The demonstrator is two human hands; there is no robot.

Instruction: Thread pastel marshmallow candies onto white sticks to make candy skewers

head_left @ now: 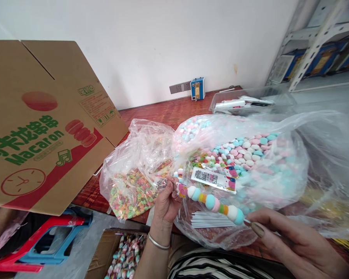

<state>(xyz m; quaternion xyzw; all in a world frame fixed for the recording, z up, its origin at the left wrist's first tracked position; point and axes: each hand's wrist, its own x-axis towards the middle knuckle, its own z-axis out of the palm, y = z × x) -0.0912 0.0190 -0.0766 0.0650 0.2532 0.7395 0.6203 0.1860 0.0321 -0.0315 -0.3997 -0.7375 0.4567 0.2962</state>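
Head view, candy skewer (pixel 210 202), tip hidden by right hand (pixel 301 242)

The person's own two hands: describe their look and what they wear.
Both are ungloved. The left hand has a plain, rounded silver-coloured bangle at the wrist, and no sleeve shows on the visible part of that forearm. The right hand shows no ring or bracelet; its thumbnail looks olive-toned and shiny, possibly polished.
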